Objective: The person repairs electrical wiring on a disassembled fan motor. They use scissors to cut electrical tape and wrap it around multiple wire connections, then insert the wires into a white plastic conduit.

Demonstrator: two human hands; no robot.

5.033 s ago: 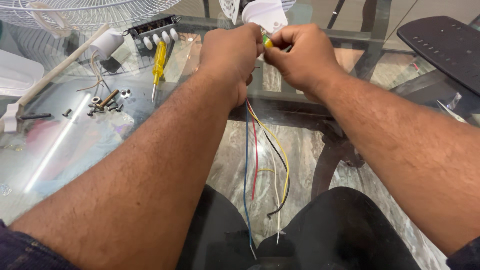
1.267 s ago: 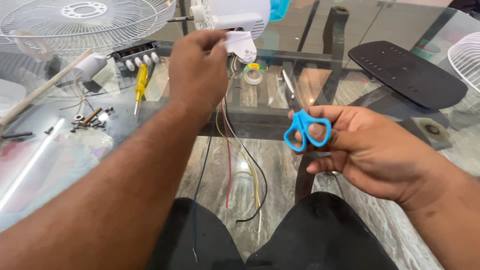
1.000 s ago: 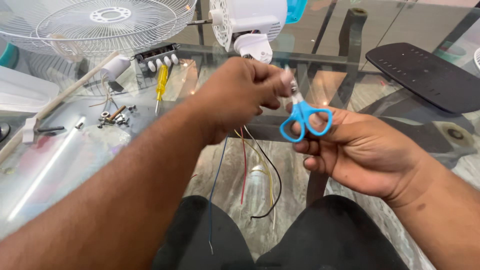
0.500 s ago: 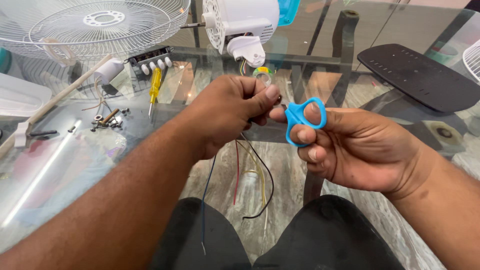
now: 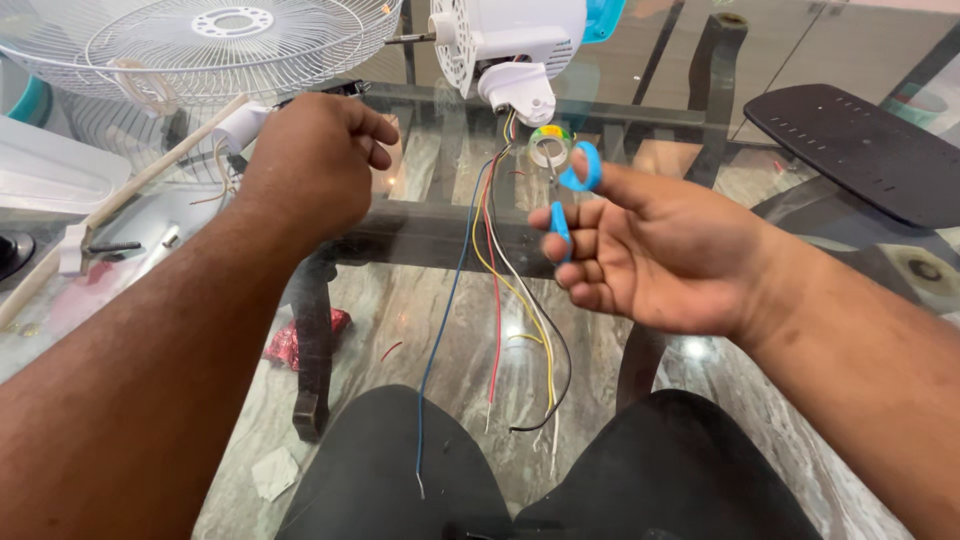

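My right hand (image 5: 655, 245) holds blue-handled scissors (image 5: 575, 185), thumb and a finger through the loops, blades pointing up toward the wires. Several coloured wires (image 5: 495, 290) (blue, red, yellow, white, black) hang loose from a white fan motor housing (image 5: 510, 40) down over my lap. My left hand (image 5: 315, 165) hovers left of the wires with fingers curled and nothing visible in it. A small roll of tape (image 5: 548, 145) lies on the glass just behind the scissors.
A white wire fan guard (image 5: 200, 40) rests at the back left of the glass table (image 5: 430, 215). A white capacitor (image 5: 240, 125) and a long white stick (image 5: 120, 195) lie at left. A black perforated panel (image 5: 860, 150) sits at right.
My left hand has let go of the wires and moved left and up. The wires now hang free. My right hand has lifted the scissors slightly toward the motor.
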